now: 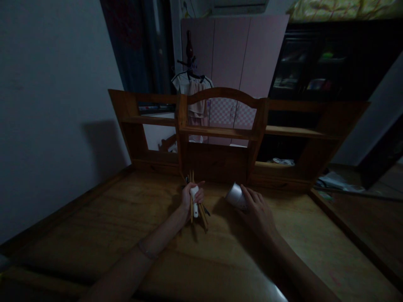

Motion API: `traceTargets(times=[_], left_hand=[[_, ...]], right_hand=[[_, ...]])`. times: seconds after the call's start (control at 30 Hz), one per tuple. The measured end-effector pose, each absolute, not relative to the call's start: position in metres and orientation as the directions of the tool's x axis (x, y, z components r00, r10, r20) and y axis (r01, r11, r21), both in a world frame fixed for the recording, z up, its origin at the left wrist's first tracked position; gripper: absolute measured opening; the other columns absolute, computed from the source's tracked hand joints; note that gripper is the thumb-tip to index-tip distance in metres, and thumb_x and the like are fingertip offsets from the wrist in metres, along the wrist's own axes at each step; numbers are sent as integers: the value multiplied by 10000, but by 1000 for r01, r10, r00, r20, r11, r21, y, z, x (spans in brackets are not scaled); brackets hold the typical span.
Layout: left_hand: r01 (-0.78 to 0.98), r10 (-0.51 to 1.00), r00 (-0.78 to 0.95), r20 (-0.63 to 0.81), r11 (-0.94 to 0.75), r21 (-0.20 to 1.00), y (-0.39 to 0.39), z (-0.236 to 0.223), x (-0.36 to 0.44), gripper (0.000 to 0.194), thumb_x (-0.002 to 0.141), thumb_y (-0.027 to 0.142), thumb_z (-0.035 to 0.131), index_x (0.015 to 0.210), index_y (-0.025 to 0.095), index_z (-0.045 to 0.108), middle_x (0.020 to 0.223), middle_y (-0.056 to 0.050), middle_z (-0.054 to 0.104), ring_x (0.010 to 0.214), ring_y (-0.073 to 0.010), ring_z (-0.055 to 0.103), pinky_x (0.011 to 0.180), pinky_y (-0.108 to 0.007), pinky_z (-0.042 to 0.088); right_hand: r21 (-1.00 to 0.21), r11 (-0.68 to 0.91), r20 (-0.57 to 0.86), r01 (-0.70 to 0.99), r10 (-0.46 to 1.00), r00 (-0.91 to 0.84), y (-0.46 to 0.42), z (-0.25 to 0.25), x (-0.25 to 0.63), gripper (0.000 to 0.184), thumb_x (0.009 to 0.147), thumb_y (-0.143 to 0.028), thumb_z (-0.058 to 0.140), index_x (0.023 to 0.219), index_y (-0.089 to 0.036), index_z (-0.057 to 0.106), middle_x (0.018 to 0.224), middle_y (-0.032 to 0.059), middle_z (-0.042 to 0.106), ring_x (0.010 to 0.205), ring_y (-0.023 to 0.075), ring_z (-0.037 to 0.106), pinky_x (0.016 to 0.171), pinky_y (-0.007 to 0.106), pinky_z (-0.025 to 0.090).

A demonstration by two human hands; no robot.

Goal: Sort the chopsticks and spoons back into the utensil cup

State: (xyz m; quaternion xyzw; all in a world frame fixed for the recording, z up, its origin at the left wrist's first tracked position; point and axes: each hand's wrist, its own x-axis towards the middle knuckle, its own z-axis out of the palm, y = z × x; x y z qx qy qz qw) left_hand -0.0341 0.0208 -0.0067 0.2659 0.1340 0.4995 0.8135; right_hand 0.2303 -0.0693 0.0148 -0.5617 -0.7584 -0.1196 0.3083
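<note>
My left hand (192,196) is closed around a bundle of thin wooden sticks (202,218), which look like pencils or chopsticks. In the same grip is a white-handled tool (195,208) whose kind I cannot make out. A dark slim piece (206,211) pokes out of the bundle on the right. To the right, my right hand (256,209) grips a silvery metal can (236,195) from its right side. The can is tilted to the left, and its inside does not show. Both hands are over the wooden desk (217,260), apart from each other.
A wooden shelf unit (220,133) with several compartments stands along the desk's back edge. A white wall (63,105) rises on the left. Behind the shelf are a pink wardrobe (231,54) and clothes on a stand (192,86). White crumpled material (283,161) lies in the right compartment.
</note>
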Motion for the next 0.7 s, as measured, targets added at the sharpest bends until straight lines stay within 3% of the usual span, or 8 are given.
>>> traceTargets(times=[0.43, 0.7], left_hand=[[-756, 903, 429, 35, 337, 561, 18, -4, -31, 243, 738, 250, 470, 870, 98, 607, 425, 73, 277, 326, -75, 245, 356, -209, 228], [-763, 915, 403, 15, 328, 557, 21, -10, -32, 187, 727, 251, 503, 833, 116, 578, 444, 78, 280, 335, -73, 261, 364, -212, 250]], right_hand=[[-171, 340, 636, 925, 755, -160, -72, 18, 227, 769, 803, -330, 618, 1480, -283, 256, 1307, 107, 498, 1132, 303, 485, 921, 458, 445], [-248, 344, 658, 906, 746, -103, -75, 24, 223, 850, 774, -371, 631, 1497, -258, 199, 1224, 131, 519, 1045, 315, 523, 823, 445, 477]])
